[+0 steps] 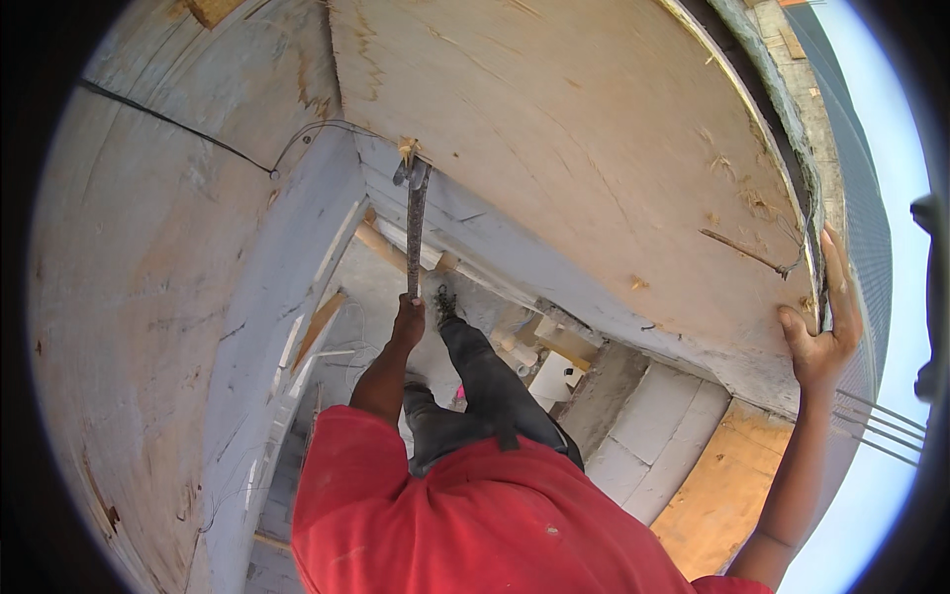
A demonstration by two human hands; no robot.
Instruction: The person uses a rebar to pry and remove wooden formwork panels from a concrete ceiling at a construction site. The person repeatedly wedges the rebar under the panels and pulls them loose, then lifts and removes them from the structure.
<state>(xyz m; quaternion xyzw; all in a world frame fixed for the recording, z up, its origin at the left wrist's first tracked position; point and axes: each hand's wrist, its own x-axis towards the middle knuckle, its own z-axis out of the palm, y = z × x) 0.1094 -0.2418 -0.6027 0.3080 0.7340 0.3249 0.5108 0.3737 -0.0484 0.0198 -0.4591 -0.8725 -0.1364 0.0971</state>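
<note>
My left hand (411, 317) is closed around the lower end of a hammer (415, 238) with a rough, dark handle. Its head is up at the bottom edge of a large plywood panel (554, 129), beside splintered wood (408, 148); I cannot tell how deep it sits. On the far right, my right hand (823, 337) grips the panel's side edge, thumb on the face and fingers around the rim. A rusty nail or wire piece (744, 251) sticks out of the panel close to this hand.
Another plywood sheet (148, 257) rises on the left, crossed by a dark wire (178, 127). Below are a grey wall of blocks (658, 411), an orange-brown board (727, 475) and wood scraps on the floor. Steel bars (881, 426) jut out at the right, near dark netting (861, 198).
</note>
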